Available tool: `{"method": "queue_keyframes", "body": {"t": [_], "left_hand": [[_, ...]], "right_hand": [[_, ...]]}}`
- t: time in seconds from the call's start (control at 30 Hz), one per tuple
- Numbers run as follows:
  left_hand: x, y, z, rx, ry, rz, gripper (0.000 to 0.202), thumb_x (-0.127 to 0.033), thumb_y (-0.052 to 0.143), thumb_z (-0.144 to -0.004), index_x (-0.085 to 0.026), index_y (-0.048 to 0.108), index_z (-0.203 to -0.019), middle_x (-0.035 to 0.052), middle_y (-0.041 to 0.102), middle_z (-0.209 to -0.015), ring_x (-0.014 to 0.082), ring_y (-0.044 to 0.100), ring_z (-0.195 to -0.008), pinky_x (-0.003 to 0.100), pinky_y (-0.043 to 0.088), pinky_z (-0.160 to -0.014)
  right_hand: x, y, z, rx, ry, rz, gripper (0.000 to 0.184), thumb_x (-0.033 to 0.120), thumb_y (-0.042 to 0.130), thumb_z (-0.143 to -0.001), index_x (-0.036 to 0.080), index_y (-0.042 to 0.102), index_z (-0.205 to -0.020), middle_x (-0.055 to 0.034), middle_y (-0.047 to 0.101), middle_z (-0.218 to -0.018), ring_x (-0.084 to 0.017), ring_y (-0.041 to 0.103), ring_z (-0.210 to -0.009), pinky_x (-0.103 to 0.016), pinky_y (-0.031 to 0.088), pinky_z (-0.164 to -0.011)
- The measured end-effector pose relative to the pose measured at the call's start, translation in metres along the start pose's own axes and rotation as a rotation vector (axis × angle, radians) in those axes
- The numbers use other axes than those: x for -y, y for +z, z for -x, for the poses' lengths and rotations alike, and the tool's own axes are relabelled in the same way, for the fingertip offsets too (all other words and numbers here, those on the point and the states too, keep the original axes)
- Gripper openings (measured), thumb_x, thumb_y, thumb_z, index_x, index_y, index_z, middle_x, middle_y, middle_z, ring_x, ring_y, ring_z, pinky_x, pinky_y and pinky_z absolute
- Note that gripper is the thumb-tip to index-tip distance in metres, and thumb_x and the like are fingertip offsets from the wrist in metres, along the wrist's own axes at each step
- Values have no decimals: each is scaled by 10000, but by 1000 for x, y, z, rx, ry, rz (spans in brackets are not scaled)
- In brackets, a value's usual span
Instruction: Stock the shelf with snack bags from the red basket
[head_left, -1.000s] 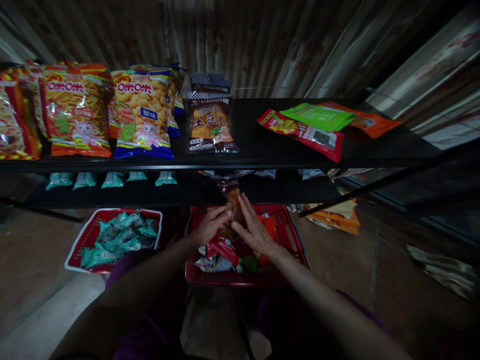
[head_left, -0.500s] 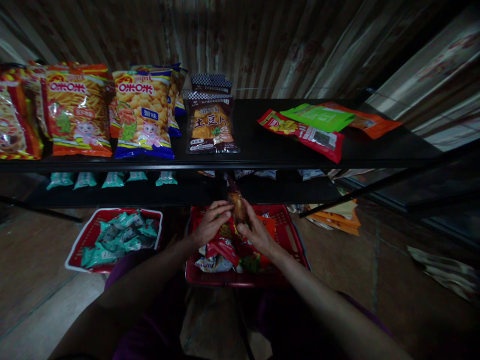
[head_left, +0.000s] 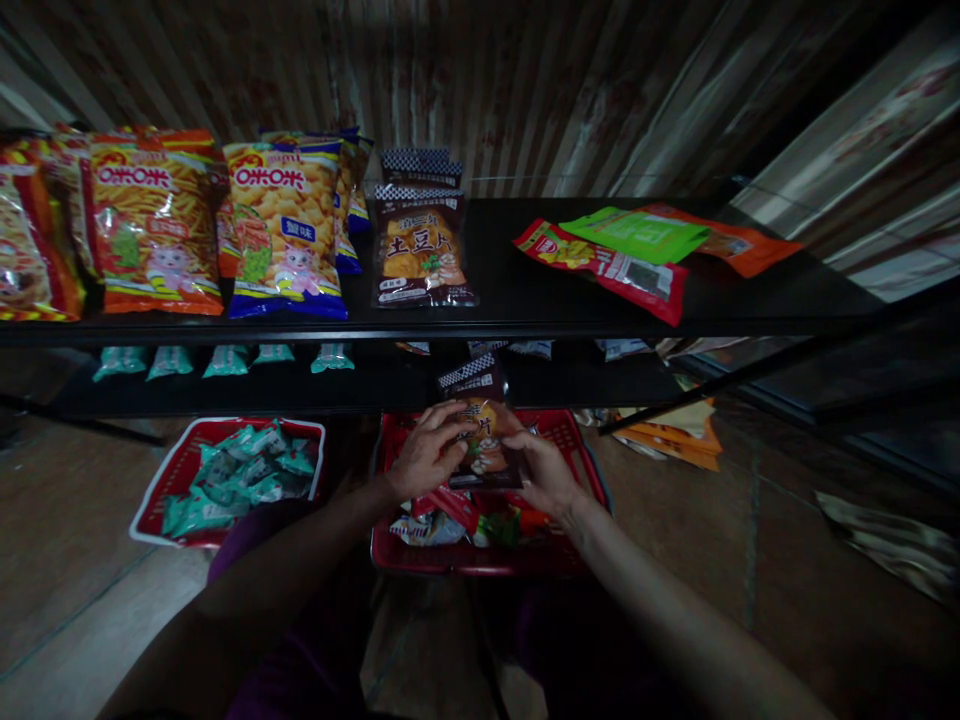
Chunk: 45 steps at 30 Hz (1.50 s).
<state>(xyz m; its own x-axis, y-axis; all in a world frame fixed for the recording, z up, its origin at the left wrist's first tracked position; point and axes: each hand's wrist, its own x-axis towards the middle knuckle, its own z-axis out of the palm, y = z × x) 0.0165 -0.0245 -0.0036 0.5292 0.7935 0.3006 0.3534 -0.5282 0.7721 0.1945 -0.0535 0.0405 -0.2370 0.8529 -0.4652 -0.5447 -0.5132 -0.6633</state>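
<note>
A dark brown bag of potato chips [head_left: 480, 460] with a checkered top strip is tilted up between my hands, its printed front facing me. My left hand [head_left: 431, 450] grips its left side, fingers lying across the front. On the right edge, my right hand [head_left: 546, 470] holds the bag, with part of the fingers hidden or blurred. Beneath both hands is a red basket [head_left: 487, 560] with red, green and white snack packets [head_left: 439, 528] inside. A matching brown bag of potato chips [head_left: 421, 245] stands on the upper shelf [head_left: 495, 315], more behind it.
Left of the brown bags stand orange and blue-trimmed snack bags [head_left: 289, 230]. Red, green and orange packets [head_left: 630, 240] lie flat at the shelf's right. A red basket with a white rim [head_left: 142, 500] holds teal packets [head_left: 240, 475]. Teal packets also line the lower shelf [head_left: 375, 395].
The bag of potato chips has turned from edge-on to front-facing between my hands. My right hand has shifted right and slightly down; my left hand has barely moved.
</note>
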Motion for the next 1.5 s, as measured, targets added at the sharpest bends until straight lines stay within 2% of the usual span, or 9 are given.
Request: {"method": "queue_keyframes", "body": {"t": [0.13, 0.3, 0.5, 0.7, 0.8, 0.93, 1.07, 1.23, 1.5], "left_hand": [[0, 1, 0, 30, 74, -46, 331, -222, 428, -891, -209, 581, -1184, 84, 475, -1372, 233, 271, -1369, 469, 311, -1094], [-3, 1, 2, 38, 165, -173, 375, -199, 425, -887, -190, 540, -1244, 76, 447, -1410, 232, 172, -1410, 490, 259, -1123], [-6, 0, 3, 25, 185, -248, 372, -204, 427, -886, -186, 547, -1237, 72, 431, -1425, 235, 138, -1420, 506, 232, -1132], [-8, -1, 4, 18, 148, -159, 392, -259, 409, -909, -218, 499, -1288, 62, 433, -1425, 225, 151, -1419, 504, 242, -1129], [-2, 1, 4, -90, 31, -30, 441, -305, 438, -903, -215, 440, -1335, 75, 387, -1456, 222, 196, -1408, 471, 238, -1136], [10, 1, -2, -390, -454, 307, 561, -400, 552, -843, -207, 406, -1349, 110, 381, -1454, 250, 329, -1351, 449, 279, -1109], [13, -1, -8, -293, -764, 891, 450, -492, 607, -789, -189, 584, -1121, 113, 617, -1205, 252, 573, -1126, 413, 446, -960], [4, -3, -12, -284, -816, 1274, 366, -434, 708, -719, -151, 619, -933, 97, 700, -962, 188, 676, -798, 329, 536, -759], [2, -2, -14, -492, -800, 1272, 345, -375, 736, -688, -166, 620, -937, 70, 708, -921, 196, 678, -830, 345, 538, -795]], "right_hand": [[2, -4, -4, 5, 37, -117, 562, 99, 503, -570, 213, 566, -1116, -25, 722, -920, -216, 682, -775, -389, 547, -742], [-3, -15, -10, -28, 99, -147, 339, 125, 534, -667, 193, 618, -988, -33, 726, -822, -209, 683, -711, -394, 559, -714], [-8, -19, -15, -49, 112, -202, 243, 177, 582, -805, 221, 601, -1043, -18, 729, -845, -187, 691, -718, -377, 558, -742], [-3, -14, -14, -44, 183, -242, 247, 247, 506, -878, 159, 599, -1088, -82, 730, -902, -221, 700, -813, -404, 543, -812], [1, -11, -12, -76, 227, -220, 305, 273, 482, -893, 133, 577, -1146, -103, 729, -920, -236, 698, -845, -427, 529, -845], [6, -9, -10, -93, 290, -199, 400, 326, 428, -913, 78, 544, -1205, -146, 724, -937, -256, 694, -872, -455, 509, -881], [6, -9, -9, -79, 299, -189, 420, 343, 411, -916, 83, 539, -1220, -146, 724, -946, -255, 696, -866, -456, 511, -875], [2, -8, -9, -25, 293, -151, 391, 295, 506, -870, 141, 535, -1228, -119, 719, -992, -253, 696, -871, -446, 540, -818], [-15, -17, -16, -6, 163, 89, 441, 192, 693, -742, 228, 573, -1165, -46, 735, -945, -201, 705, -826, -364, 566, -767]]}}
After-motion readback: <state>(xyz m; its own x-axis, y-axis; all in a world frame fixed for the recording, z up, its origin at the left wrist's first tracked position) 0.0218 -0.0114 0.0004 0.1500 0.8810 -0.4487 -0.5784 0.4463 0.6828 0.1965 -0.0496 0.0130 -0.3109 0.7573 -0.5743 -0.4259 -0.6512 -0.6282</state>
